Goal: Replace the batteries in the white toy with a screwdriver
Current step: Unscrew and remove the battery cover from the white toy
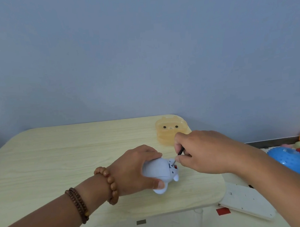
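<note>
White plastic forms the toy point(158, 170), which is laid on its side toward the front right of the pale wood-grain table point(60, 154), with its underside turned to the right. It is gripped by the left hand point(133, 168), with the fingers curled over its top and the thumb pressed against its near edge. A small screwdriver point(180, 151) is pinched in the curled fingers of the right hand point(204, 152). Its thin tip is set into a recess in the toy's underside, where a speck of red is seen.

The step in hand is judged to be the turning of the battery-cover screw; whether it is being loosened or tightened cannot be told. To do it well, the shaft should be kept in line with the screw and steady pressure applied along it. The toy should be braced firmly on the table so that the tip is not thrown out of the slot.

One toy, one screwdriver and two hands are counted; no loose battery, cover or screw can be made out. Two bead bracelets are worn on the left forearm, a large-beaded bracelet point(108, 184) at the wrist and a small-beaded bracelet point(79, 203) farther up. One translucent orange bear-faced box point(166, 131) is seen at the far right corner, partly hidden by the right hand. Off the table to the right lie one blue spiky ball point(287, 159) and one flat white device point(247, 200).
</note>
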Demonstrator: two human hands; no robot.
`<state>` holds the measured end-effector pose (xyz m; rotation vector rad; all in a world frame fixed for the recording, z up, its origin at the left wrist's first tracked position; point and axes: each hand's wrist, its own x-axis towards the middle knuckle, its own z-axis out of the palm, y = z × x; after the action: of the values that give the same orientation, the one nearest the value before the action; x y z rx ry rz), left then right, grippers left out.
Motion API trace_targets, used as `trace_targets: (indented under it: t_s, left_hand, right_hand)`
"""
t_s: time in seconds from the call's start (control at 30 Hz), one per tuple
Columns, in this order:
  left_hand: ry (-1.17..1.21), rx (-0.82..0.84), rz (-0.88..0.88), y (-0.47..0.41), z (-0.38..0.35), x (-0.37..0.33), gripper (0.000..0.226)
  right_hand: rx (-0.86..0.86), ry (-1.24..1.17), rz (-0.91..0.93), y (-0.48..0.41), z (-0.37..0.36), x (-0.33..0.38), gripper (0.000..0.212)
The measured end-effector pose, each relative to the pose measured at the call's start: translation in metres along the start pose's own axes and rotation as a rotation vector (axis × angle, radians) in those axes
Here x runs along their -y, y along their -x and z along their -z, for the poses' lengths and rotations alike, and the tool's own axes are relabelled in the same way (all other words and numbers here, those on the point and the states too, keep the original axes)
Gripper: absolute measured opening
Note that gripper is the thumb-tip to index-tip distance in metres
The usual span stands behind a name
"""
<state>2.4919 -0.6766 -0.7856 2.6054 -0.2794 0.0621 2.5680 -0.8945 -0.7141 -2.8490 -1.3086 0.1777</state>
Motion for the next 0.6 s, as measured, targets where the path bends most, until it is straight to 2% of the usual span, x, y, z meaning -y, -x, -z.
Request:
trace_targets:
  t_s: [0.1,0.23,0.33,0.47,0.6]
  left_hand:
    - [-0.015,-0.005,-0.006,-0.0003,-0.0005,-0.0006,0.079]
    - [-0.026,-0.013,-0.016,-0.0008,-0.0008,-0.0021,0.079]
    - [-0.036,-0.009,-0.014,-0.0017,-0.0006,-0.0025,0.080]
    - [-0.032,-0.004,-0.009,-0.0019,-0.0007,-0.0013,0.080]
    - [-0.035,-0.001,-0.005,-0.0019,-0.0002,-0.0005,0.080]
  right_hand:
    - [0.002,-0.004,0.007,-0.0010,0.0009,0.0018,0.011]
    - [-0.030,0.067,-0.017,-0.0047,0.0020,0.0044,0.038]
    - [-0.020,0.069,-0.024,-0.0054,0.0024,0.0047,0.044]
    - [0.037,-0.033,-0.037,-0.0009,0.0014,0.0044,0.027]
    - [0.008,-0.063,-0.021,-0.0025,-0.0001,0.0051,0.010]
